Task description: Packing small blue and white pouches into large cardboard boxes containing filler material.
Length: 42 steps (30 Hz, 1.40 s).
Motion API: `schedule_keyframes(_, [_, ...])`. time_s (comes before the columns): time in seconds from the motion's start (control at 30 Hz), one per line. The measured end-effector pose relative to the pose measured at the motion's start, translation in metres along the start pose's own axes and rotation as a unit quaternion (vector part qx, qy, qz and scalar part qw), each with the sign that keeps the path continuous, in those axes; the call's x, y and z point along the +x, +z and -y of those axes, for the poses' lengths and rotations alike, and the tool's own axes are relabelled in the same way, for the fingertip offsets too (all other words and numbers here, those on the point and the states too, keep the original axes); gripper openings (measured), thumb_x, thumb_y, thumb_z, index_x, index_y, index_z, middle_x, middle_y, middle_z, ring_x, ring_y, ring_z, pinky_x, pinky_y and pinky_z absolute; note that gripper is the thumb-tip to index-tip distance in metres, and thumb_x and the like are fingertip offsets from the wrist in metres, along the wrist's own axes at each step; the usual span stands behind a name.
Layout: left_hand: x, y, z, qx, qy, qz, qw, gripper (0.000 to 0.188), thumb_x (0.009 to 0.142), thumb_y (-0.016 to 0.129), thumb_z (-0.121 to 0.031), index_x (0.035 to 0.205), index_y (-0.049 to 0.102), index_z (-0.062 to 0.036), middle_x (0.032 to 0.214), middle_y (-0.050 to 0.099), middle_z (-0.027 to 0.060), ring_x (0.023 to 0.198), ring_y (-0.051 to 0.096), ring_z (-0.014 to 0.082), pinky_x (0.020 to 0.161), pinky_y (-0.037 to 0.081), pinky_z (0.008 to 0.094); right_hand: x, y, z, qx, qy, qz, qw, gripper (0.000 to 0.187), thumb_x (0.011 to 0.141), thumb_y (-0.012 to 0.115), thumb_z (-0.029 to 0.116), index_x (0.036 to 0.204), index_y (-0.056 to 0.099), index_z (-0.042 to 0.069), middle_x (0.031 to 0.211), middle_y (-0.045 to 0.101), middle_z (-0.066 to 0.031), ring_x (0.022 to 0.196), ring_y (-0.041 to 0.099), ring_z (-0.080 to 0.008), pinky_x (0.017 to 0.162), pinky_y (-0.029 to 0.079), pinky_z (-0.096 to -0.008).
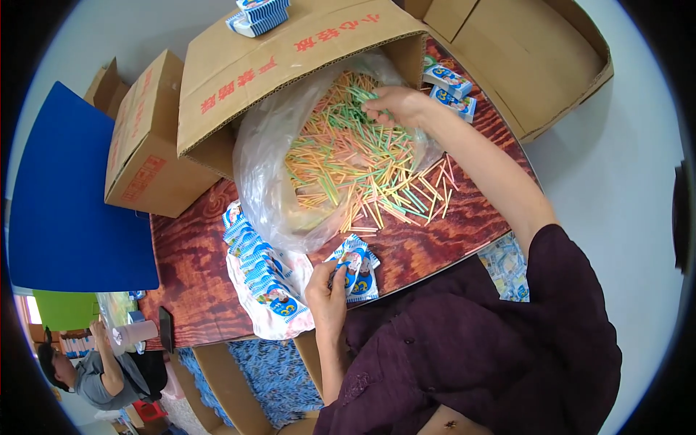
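Thin coloured sticks [362,156] in yellow, orange, pink and green fill a clear plastic bag [254,174], which lies in a cardboard box [290,51] tipped on its side. Some sticks spill onto the tabletop. At the pile's far right, my right hand [397,106] has its fingers curled closed around a few green sticks [362,96]. My left hand [328,296], near the front edge, pinches a small blue-and-white packet [357,268]; another similar packet lies against or under it. Left of that hand, a row of matching packets [257,261] overlaps on a white-and-pink cloth or sheet [250,308].
A dark red wood-grain table [185,254] carries everything. Small packs [453,90] lie beyond my right forearm; others sit atop the box. Further cartons [148,138] stand left, beside a blue panel [72,210]. A phone [166,330] lies front left. Another person [109,373] sits farther left.
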State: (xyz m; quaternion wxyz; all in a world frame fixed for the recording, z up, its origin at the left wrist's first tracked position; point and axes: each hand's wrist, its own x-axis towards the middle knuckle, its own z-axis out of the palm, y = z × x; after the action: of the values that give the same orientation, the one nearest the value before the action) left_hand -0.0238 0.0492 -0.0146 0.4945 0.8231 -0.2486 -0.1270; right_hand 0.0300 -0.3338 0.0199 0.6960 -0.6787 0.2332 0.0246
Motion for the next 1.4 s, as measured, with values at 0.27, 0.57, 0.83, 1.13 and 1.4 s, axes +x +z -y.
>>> schedule_keyframes(0.27, [0.001,-0.002,-0.021,-0.029,0.008,-0.048,0.998,0.009,0.086,0.061,-0.002,0.093,0.062,0.0040,0.080,0.060,0.0064,0.074,0.055,0.0113,0.066,0.043,0.0245,-0.084,0.072,-0.074,0.380,0.005,0.143,0.914,0.013,0.096,0.053,0.019,0.097,0.053,0.006,0.070,0.046,0.0045,0.052,0.036,-0.0033,0.044,0.029,-0.0183])
schedule_keyframes(0.57, [0.003,0.011,-0.033,-0.213,-0.063,-0.048,0.974,0.010,0.088,0.060,-0.001,0.095,0.063,0.0047,0.092,0.062,0.0049,0.082,0.056,0.0106,0.072,0.044,0.0234,-0.129,0.119,-0.120,0.191,-0.172,0.014,0.966,0.011,0.093,0.058,0.016,0.090,0.054,0.006,0.073,0.049,0.0045,0.062,0.044,-0.0044,0.055,0.037,-0.0204])
schedule_keyframes(0.83, [0.019,0.042,-0.031,-0.341,-0.081,0.043,0.936,0.009,0.092,0.055,-0.003,0.094,0.062,0.0019,0.134,0.049,0.0128,0.113,0.053,0.0156,0.092,0.040,0.0272,-0.142,0.135,-0.129,-0.013,-0.266,-0.075,0.961,0.018,0.094,0.055,0.018,0.095,0.056,0.000,0.073,0.053,-0.0077,0.067,0.052,-0.0169,0.064,0.042,-0.0305])
schedule_keyframes(1.13, [0.025,0.070,-0.052,0.029,0.287,0.041,0.957,0.007,0.086,0.056,0.001,0.092,0.057,0.0034,0.117,0.061,0.0188,0.113,0.057,0.0330,0.100,0.040,0.0399,-0.144,0.132,-0.131,-0.044,-0.291,-0.053,0.954,0.020,0.082,0.058,0.013,0.099,0.058,0.002,0.096,0.062,-0.0148,0.092,0.058,-0.0304,0.080,0.045,-0.0377])
schedule_keyframes(1.4, [0.015,0.024,-0.027,-0.252,0.001,-0.144,0.957,0.006,0.092,0.057,-0.002,0.095,0.058,0.0030,0.101,0.059,0.0044,0.090,0.053,0.0095,0.082,0.042,0.0229,-0.157,0.131,-0.129,0.026,-0.232,-0.067,0.970,0.021,0.080,0.072,0.010,0.089,0.056,0.002,0.083,0.060,-0.0062,0.077,0.058,-0.0128,0.071,0.045,-0.0272])
